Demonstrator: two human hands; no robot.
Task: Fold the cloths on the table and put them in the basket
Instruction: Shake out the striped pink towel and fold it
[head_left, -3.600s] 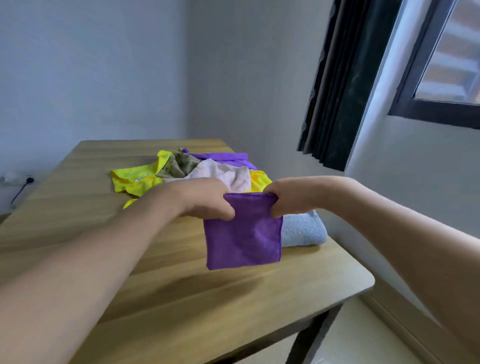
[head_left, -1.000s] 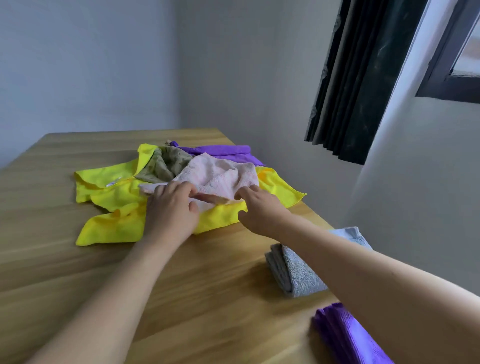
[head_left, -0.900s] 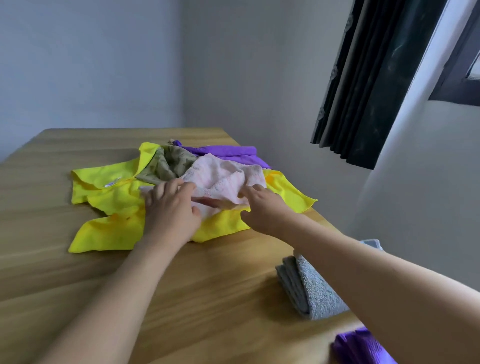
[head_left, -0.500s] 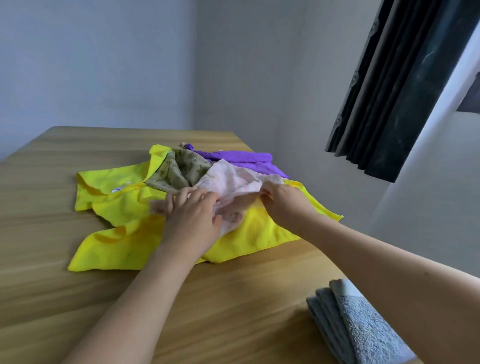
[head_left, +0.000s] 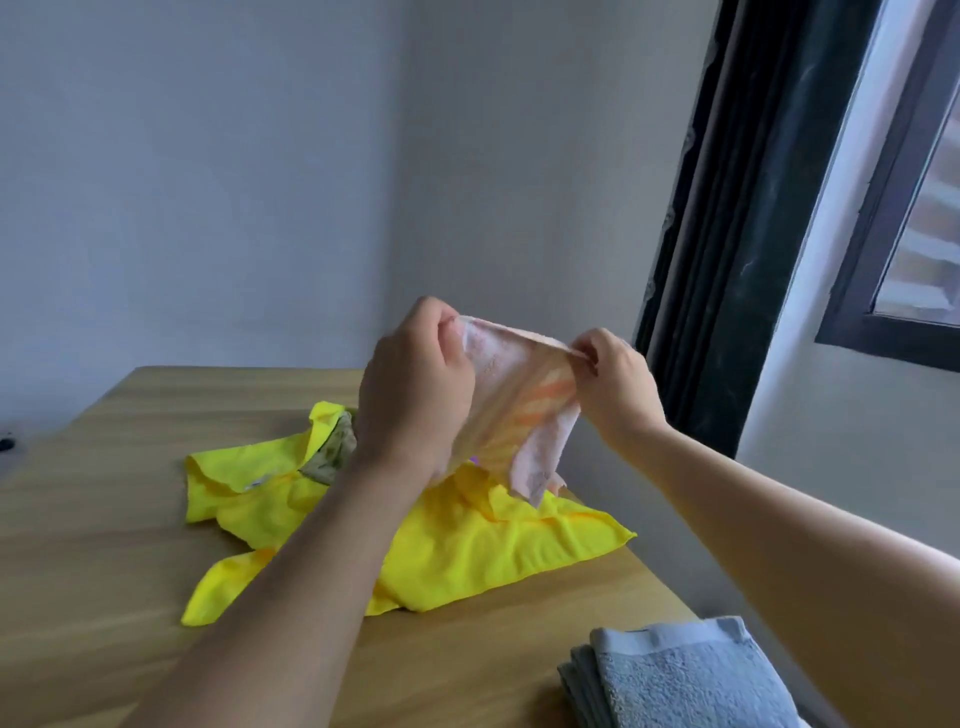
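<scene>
1. 2 hands now hold the pink cloth (head_left: 511, 410) up in the air; 0.5 s ago we had it bunched low on the pile.
2. Our left hand (head_left: 415, 384) grips its upper left edge with curled fingers; our right hand (head_left: 613, 382) pinches the upper right corner, so the top edge runs taut between them.
3. Its lower part hangs crumpled, just above the yellow cloth (head_left: 467, 551), which lies spread on the table (head_left: 93, 571) with an olive cloth (head_left: 332, 452) on top.
4. A folded grey towel (head_left: 685, 680) sits at the near right edge.
5. We judge this cloth is picked and ready to be shaken flat, then folded.
6. No basket is in view, so several cloths are left to fold.
</scene>
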